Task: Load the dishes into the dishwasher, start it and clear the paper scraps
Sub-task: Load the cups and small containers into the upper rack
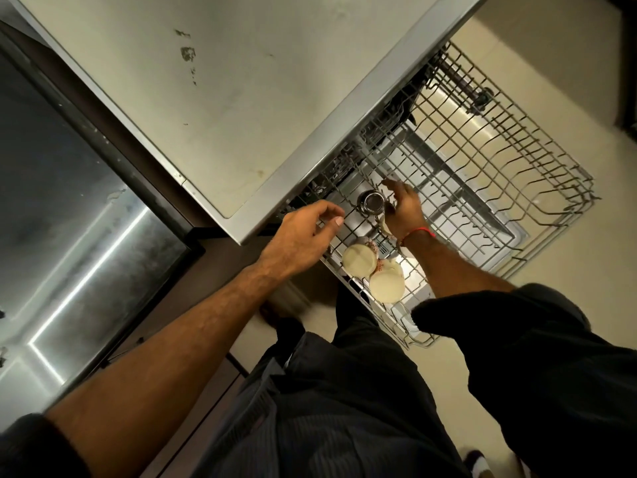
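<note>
i see the steel cup (371,201) standing in the pulled-out rack (482,188) near the rack's corner closest to the tabletop (206,98), its mouth facing up at me so its long axis runs vertical. my right hand (403,208) is just beside it on the rack's open side, fingers arched over the rim, touching or nearly so; i cannot tell if it pinches anything. my left hand (303,236) hovers over the rack's edge under the tabletop lip, fingers loosely curled and holding nothing. the right hand is nearer. two cream cups (374,270) sit bottoms-up at the rack's near edge, touching each other. most of the rack's far side is bare wire, so there is room. pale floor (586,98) lies beyond
</note>
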A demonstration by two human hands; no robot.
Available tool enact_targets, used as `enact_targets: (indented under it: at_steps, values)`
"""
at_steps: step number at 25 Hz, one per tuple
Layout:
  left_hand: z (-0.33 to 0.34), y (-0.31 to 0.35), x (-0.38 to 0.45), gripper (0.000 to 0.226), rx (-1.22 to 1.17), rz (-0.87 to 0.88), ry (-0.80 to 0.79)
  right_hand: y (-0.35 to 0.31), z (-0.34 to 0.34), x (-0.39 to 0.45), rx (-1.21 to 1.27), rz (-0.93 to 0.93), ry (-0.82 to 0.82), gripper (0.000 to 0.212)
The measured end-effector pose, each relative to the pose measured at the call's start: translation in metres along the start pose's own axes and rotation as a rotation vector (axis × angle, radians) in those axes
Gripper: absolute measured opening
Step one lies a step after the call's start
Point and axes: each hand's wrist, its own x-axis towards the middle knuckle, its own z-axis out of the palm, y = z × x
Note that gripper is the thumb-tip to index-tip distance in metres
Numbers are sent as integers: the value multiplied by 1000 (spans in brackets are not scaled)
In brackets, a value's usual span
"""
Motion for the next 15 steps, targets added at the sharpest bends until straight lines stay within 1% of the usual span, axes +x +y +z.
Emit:
enact_targets:
  at_steps: [2, 3, 5, 8, 10, 12, 13, 15]
  values:
    - [-9, 2, -10, 23, -21, 59, 59, -15, -12, -17, 233, 60, 159, 49]
    - [-15, 1, -16, 22, -47, 84, 95, -29, -20, -29, 343, 63, 211, 46]
    - [-28, -3, -32, 19, -113, 102, 183, -69, -32, -56, 536, -26, 217, 46]
    - [-52, -16, -59, 15, -171, 68, 383, -158, -33, -98, 733, -277, 88, 45]
    - [-72, -34, -81, 14, -183, 49, 531, -221, -13, -121, 804, -390, -68, 42]
    - [-96, -61, -108, 14, -200, 19, 657, -277, 19, -140, 859, -411, -265, 43]
    - [-107, -78, -124, 16, -228, -6, 708, -302, 36, -148, 870, -388, -354, 44]
    - [-126, -112, -154, 19, -288, -38, 796, -340, 66, -159, 858, -306, -471, 42]
